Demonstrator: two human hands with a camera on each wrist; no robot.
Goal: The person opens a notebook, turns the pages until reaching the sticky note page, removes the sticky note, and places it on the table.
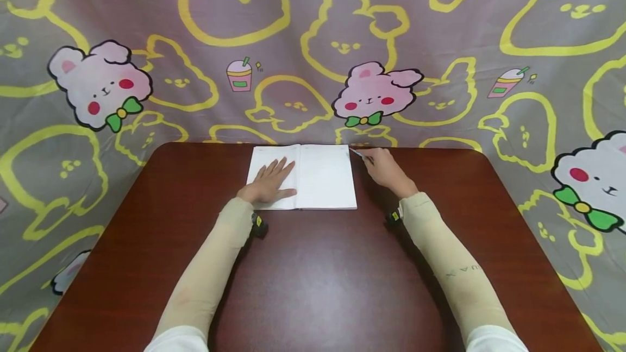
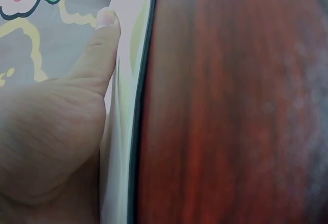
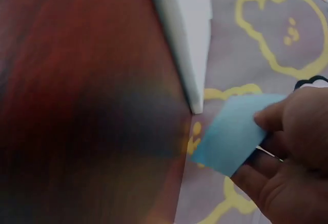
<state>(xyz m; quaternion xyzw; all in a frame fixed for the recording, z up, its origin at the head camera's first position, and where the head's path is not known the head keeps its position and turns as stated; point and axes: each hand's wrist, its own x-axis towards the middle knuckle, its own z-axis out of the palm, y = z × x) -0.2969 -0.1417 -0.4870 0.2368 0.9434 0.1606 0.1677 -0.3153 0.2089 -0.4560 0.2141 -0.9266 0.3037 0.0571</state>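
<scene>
An open notebook [image 1: 326, 178] with blank-looking white pages lies at the far side of the table. Spread flat on its left page is my left hand [image 1: 270, 182], fingers pointing away and thumb toward the centre fold. Close up in the left wrist view, the thumb [image 2: 100, 55] lies along the page near the notebook's dark cover edge. My right hand [image 1: 385, 168] is just beyond the notebook's upper right corner. Between thumb and fingers it pinches a light blue slip of paper [image 3: 238, 131], like a sticky note, seen almost edge-on in the head view.
The dark reddish-brown table [image 1: 313, 281] has rounded far corners. A grey curtain [image 1: 298, 58] with yellow outlines and cartoon rabbits hangs behind and at both sides. Each wrist wears a small black camera, one on the left [image 1: 259, 225] and one on the right [image 1: 393, 217].
</scene>
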